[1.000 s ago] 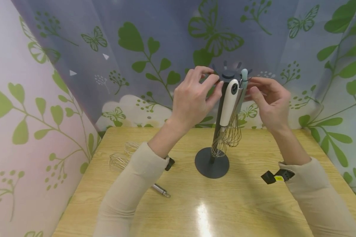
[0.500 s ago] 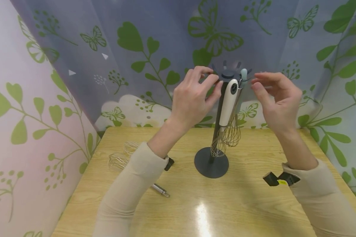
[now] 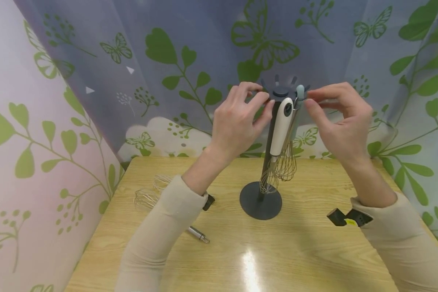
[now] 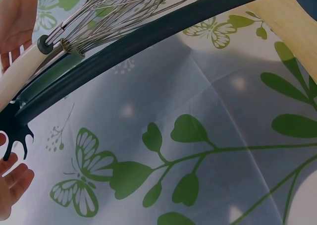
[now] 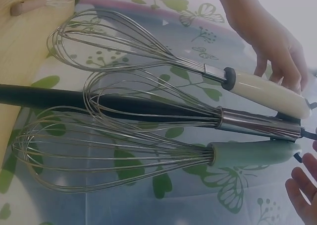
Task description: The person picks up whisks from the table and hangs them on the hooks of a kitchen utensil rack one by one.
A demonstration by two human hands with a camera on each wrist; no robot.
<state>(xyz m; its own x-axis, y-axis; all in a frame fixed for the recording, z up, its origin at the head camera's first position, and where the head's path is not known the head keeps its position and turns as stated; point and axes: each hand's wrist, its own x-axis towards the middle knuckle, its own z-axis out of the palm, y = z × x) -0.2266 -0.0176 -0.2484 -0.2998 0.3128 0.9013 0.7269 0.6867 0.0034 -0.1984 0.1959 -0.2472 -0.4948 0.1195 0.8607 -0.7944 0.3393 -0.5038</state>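
A dark whisk stand (image 3: 260,202) with a round base and a ring of hooks stands upright on the table. Three whisks hang from it: one with a cream handle (image 5: 267,93), one with a steel handle (image 5: 257,123) and one with a pale green handle (image 5: 252,153). My left hand (image 3: 237,115) grips the left side of the stand's top, thumb and fingers bent round its edge. On the opposite side, my right hand (image 3: 344,119) pinches at a hook tip beside the green handle; the contact is partly hidden.
More whisks lie on the wooden table (image 3: 295,251) at left, partly hidden under the left sleeve; a wire head (image 3: 144,198) and a steel handle end (image 3: 198,234) show. A patterned curtain (image 3: 197,52) hangs close behind the stand.
My right hand drew back to the right from the green-handled whisk, then came in again to the hook tip beside it. My left hand, the stand and the whisks stay in place.
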